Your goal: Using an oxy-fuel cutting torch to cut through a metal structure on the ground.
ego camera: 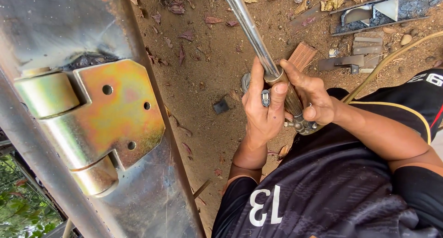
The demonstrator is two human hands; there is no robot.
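Both my hands hold a gas torch [253, 32] with a long shiny metal tube that runs up and to the left out of view. My left hand [262, 109] wraps the brass collar and a small valve where the tube meets the ribbed handle. My right hand [314, 102] grips the handle just below, next to the brass valves [302, 125] at its base. A yellowish hose [392, 58] leads off to the right. At left, apart from my hands, a large yellow-zinc hinge [104, 122] sits on a steel post [60, 21] with a dark weld seam above it.
Below is bare dirt ground [203, 67] with dry leaves. Metal scraps and plates [364, 53] lie at the upper right beside a ribbed brick piece [302, 55]. A small dark square piece [221, 105] lies near my left hand. My dark jersey [332, 192] fills the lower right.
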